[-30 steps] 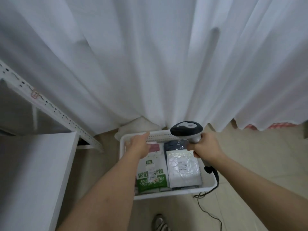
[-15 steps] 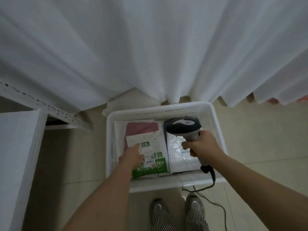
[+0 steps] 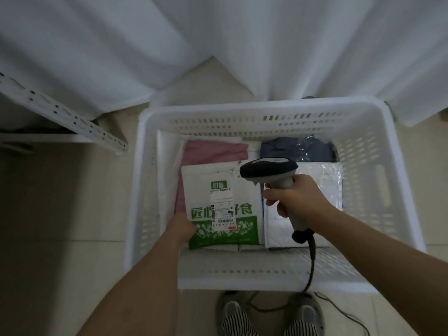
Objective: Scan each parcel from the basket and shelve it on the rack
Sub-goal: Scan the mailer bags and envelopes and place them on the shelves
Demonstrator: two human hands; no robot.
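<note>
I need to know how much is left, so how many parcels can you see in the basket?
4 visible: a green-and-white parcel front left, a pink parcel partly under it, a white bubble mailer front right, a dark blue parcel behind that. More may lie underneath.

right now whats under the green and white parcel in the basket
A pink parcel shows from under the green and white parcel, at its far and left edges. The white basket holds both. Anything beneath its middle is covered.
</note>
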